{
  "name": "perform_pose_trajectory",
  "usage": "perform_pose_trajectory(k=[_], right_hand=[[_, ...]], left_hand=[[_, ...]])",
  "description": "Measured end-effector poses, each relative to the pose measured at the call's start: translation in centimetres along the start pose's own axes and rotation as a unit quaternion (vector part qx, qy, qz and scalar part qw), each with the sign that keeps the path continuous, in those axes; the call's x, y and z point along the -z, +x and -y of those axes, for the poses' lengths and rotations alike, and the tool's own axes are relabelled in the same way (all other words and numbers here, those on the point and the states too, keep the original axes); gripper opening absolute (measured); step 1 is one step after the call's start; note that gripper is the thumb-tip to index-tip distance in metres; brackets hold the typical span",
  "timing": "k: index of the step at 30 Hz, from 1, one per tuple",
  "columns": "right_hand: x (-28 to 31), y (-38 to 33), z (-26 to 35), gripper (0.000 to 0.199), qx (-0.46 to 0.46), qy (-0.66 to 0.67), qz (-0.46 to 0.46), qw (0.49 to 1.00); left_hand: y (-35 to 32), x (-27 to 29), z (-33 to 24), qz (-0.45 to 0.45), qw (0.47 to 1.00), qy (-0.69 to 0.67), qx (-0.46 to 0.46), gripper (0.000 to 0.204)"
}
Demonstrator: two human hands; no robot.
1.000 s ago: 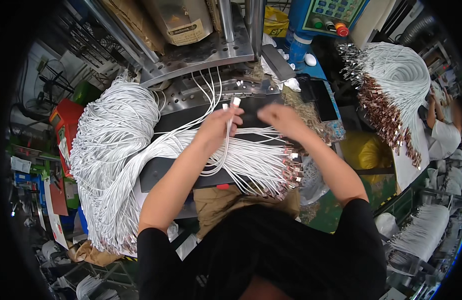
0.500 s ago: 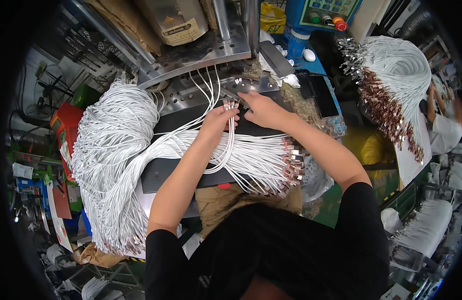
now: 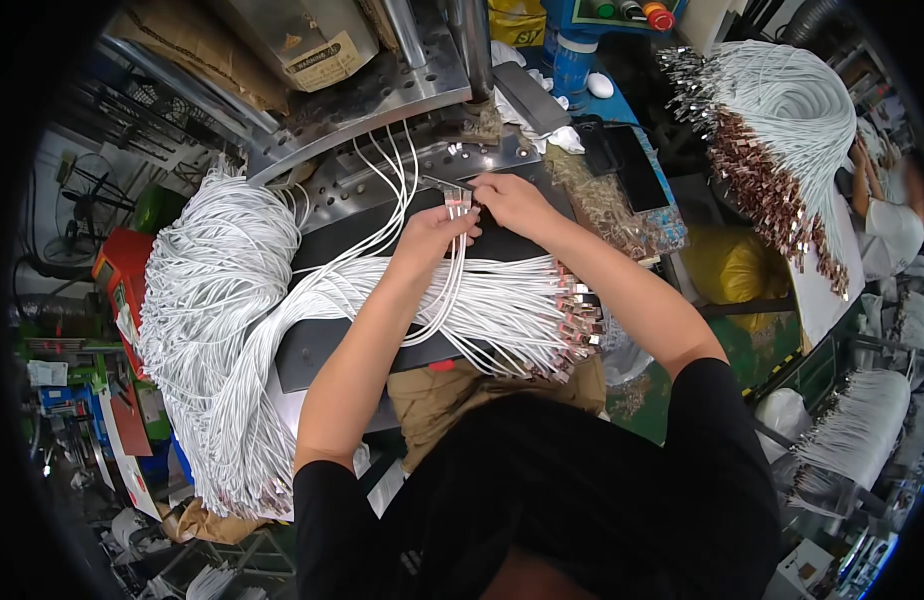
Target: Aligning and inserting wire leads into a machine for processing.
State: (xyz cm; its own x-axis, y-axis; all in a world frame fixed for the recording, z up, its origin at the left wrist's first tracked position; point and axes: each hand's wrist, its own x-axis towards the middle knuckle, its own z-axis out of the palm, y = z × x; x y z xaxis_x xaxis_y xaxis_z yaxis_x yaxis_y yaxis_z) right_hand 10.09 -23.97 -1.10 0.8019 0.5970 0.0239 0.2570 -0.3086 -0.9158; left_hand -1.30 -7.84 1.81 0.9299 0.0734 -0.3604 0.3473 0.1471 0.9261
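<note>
My left hand (image 3: 432, 236) is closed around a few white cables (image 3: 452, 290), their metal plug ends (image 3: 458, 202) standing side by side above the fingers. Just right of those plugs is my right hand (image 3: 517, 207), fingers curled on a thin dark metal tool (image 3: 444, 183) that reaches behind the plug tips. Its exact kind is too small to make out. Beneath my hands a thick bundle of white cables (image 3: 492, 300) lies across a black mat (image 3: 317, 352), plug ends to the right. A larger heap of white cables (image 3: 217, 260) spreads at the left.
A perforated steel machine frame (image 3: 382, 112) rises at the back, with several cables trailing under it. Blue bottle (image 3: 574, 65), grey block (image 3: 530, 97) and dark phone-like slab (image 3: 644, 180) stand back right. Another cable heap (image 3: 782, 120) hangs far right, near a co-worker (image 3: 887, 225).
My right hand has shifted slightly left toward the plugs, and its tool now lies across behind their tips. My left hand keeps its grip on the cables. The view has tilted a little.
</note>
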Motion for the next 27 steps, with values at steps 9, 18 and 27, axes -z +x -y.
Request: perform_pose_trajectory(k=[9,18,27], right_hand=[[2.4,-0.3,0.6,0.034,-0.056,0.106,0.062,0.991],[2.4,-0.7,0.2,0.034,0.052,0.091,0.092,0.99],[4.2,-1.1,1.2,0.039,-0.051,0.08,0.112,0.989]], left_hand=[[0.1,1.7,-0.7,0.009,0.996,0.052,0.066,0.022],[-0.2,0.3,-1.2,-0.033,0.998,-0.017,0.057,0.018],[0.2,2.1,-1.7,0.015,0.995,-0.008,0.095,0.021]])
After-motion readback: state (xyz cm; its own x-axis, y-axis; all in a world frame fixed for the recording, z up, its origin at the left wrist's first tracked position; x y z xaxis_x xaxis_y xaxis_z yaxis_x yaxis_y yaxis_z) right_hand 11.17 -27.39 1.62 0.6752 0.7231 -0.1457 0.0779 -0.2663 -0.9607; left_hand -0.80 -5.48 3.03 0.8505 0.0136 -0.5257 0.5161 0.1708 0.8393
